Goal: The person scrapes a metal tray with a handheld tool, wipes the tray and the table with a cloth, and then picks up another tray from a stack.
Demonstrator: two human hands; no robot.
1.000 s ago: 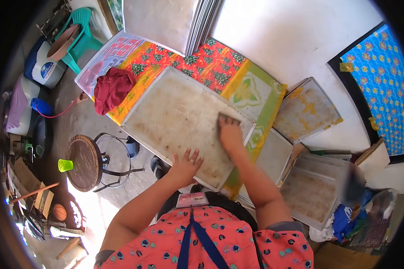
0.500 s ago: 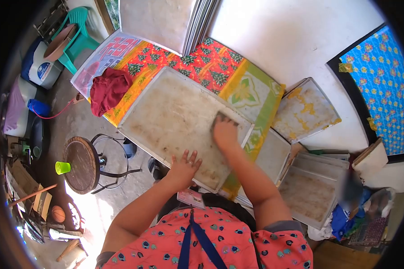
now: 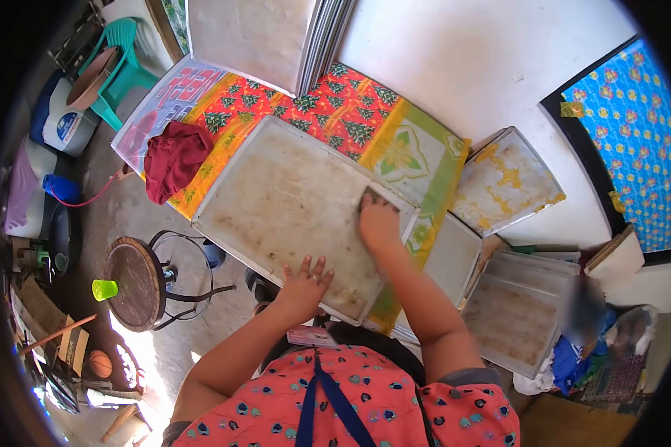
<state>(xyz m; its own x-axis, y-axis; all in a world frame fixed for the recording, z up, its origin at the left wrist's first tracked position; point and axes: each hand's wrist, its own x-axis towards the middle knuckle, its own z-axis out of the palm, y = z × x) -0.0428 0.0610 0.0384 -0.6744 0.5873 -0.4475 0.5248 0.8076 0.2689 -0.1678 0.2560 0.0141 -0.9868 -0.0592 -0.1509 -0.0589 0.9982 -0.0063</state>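
Note:
A large metal baking tray with a low rim and brown stains lies on the table in front of me. My right hand presses a dark scouring pad onto the tray near its right rim. The pad is mostly hidden under the curled fingers. Over the tray's near edge, my left hand rests flat with its fingers spread, a ring on one of them.
A dark red cloth lies on the patterned tablecloth, left of the tray. Stacked trays stand behind. More trays lean at right. A round stool holding a green cup stands left.
My right hand has slid slightly toward the tray's right rim with the pad. My left hand stays on the near edge. The whole view has shifted a little.

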